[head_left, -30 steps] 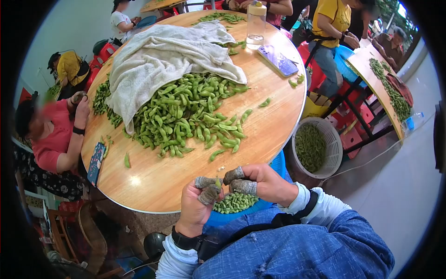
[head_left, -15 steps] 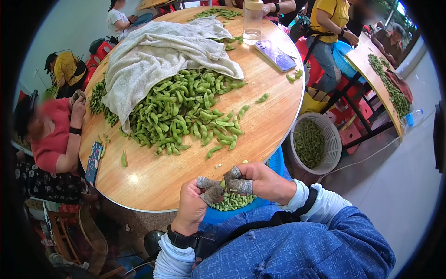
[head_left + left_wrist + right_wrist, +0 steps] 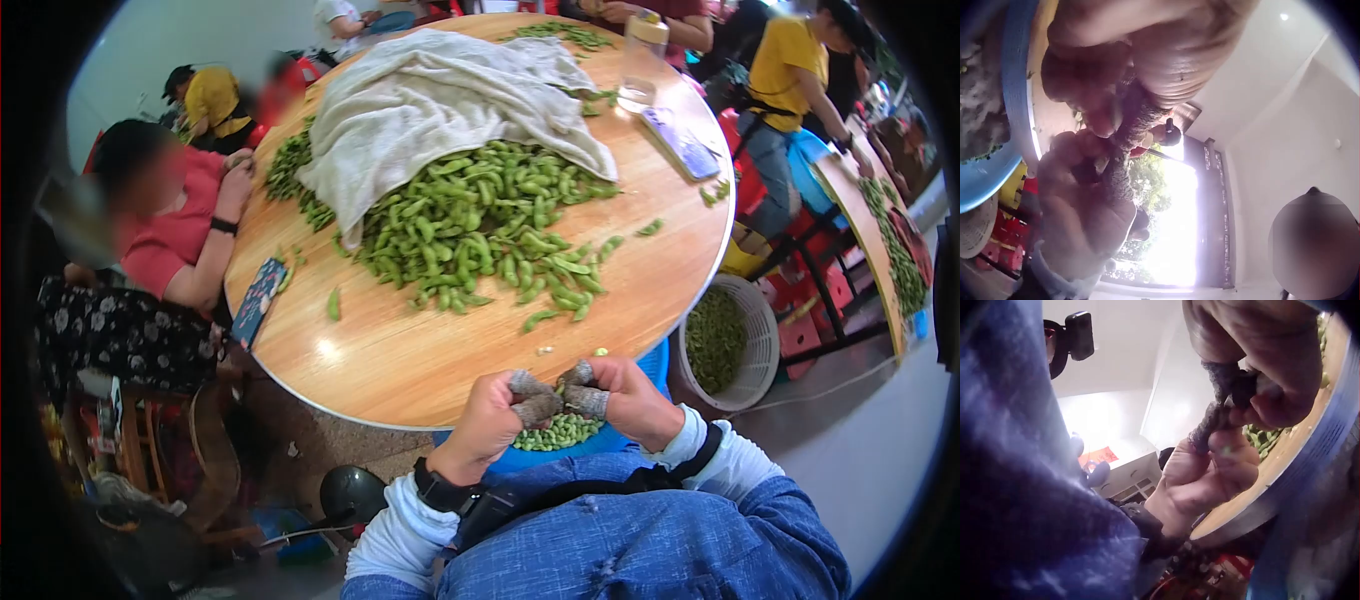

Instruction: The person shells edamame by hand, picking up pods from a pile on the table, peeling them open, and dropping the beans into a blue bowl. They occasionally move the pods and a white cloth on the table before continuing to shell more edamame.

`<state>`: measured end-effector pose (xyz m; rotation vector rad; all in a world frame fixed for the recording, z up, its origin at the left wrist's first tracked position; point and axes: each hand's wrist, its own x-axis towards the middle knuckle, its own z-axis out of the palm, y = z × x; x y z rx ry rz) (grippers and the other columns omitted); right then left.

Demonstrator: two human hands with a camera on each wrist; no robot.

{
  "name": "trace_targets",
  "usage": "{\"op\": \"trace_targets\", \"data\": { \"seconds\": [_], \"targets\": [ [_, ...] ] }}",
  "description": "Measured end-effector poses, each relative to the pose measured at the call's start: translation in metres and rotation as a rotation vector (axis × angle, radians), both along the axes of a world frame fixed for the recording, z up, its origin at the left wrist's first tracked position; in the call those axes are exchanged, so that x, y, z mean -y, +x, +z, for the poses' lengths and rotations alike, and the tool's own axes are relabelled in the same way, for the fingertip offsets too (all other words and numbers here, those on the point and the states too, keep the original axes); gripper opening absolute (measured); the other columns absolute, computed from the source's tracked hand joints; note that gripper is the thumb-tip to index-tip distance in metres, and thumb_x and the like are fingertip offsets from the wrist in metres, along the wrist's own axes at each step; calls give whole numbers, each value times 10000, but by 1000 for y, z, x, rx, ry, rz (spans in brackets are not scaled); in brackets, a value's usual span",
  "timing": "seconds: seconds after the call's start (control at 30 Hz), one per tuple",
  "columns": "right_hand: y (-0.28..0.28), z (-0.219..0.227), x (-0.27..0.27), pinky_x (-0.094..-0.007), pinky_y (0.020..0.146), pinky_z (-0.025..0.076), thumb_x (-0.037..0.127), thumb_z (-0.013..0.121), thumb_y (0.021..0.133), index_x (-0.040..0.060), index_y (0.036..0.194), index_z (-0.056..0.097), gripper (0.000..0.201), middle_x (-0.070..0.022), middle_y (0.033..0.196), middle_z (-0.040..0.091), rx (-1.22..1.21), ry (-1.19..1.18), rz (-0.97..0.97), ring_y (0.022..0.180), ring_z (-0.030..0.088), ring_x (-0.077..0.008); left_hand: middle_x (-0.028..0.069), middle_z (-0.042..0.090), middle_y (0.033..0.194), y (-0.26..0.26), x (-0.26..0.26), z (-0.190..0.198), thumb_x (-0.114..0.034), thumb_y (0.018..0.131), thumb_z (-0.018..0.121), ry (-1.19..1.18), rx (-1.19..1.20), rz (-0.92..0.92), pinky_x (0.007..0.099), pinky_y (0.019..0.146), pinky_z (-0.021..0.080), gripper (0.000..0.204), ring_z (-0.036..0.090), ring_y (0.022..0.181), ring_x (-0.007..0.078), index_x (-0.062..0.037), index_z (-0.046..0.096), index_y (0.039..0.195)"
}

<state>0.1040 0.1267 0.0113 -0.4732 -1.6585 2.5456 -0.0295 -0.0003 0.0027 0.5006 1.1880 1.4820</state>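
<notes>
In the head view my left hand (image 3: 485, 420) and right hand (image 3: 640, 405) meet at the table's near edge, above a blue basin (image 3: 655, 362) of shelled green beans (image 3: 565, 433). Grey knitted covers wrap the thumbs and forefingers. Between the touching fingertips both hands pinch a green soybean pod (image 3: 562, 400), mostly hidden by the covers. Both wrist views show the thumbs and forefingers tip to tip. Beyond the hands, a large heap of soybean pods (image 3: 450, 225) lies on the round wooden table (image 3: 390, 365), partly under a pale cloth (image 3: 420, 100).
A purple phone (image 3: 684, 145) and a clear bottle (image 3: 641, 65) are at the table's far right; a patterned phone (image 3: 257, 302) is at its left edge. A white basket (image 3: 765, 335) of pods stands on the floor to the right. A person in red (image 3: 170, 250) sits at the left.
The head view has swung, so table and hands appear farther right. The fingertips now cover more of the pod, which showed between them before. The person at left has leaned in.
</notes>
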Motion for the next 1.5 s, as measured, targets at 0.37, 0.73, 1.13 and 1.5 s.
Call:
{"op": "trace_targets", "data": {
  "seconds": [0.37, 0.73, 1.13, 1.5],
  "targets": [
    [-5, 11, 4, -217, 621, 435, 94, 573, 799, -14, 839, 577, 115, -39, 771, 605, -57, 10, -168, 682, 550, -96, 180, 524, 805, 22, -2, -6, -51, 620, 609, 211, -1481, 146, 396, 629, 440, 340, 516, 753, 361, 26, 504, 934],
    [2, -2, 3, -203, 619, 425, 55, 602, 766, -27, 835, 580, 108, -21, 756, 598, -59, 165, -205, 661, 536, -83, 164, 562, 758, 5, 4, 9, -104, 738, 598, 114, -937, 50, 339, 628, 429, 179, 559, 708, 304, -1, 551, 877],
    [-1, -2, 13, -231, 556, 420, -1, 605, 723, -2, 834, 583, 113, -39, 688, 587, -59, 755, -250, 613, 533, -97, 79, 559, 734, 17, -8, -8, 22, 728, 476, 78, -616, 102, 262, 634, 429, 180, 514, 705, 113, 8, 532, 898],
    [6, 9, -12, -218, 597, 415, 116, 551, 831, 16, 887, 583, 119, -1, 776, 590, -32, -80, -200, 667, 515, -80, 15, 538, 797, 3, 2, 7, -125, 879, 455, 57, -126, -17, 194, 597, 380, 188, 476, 677, 67, -22, 507, 1028]
  ]
}}
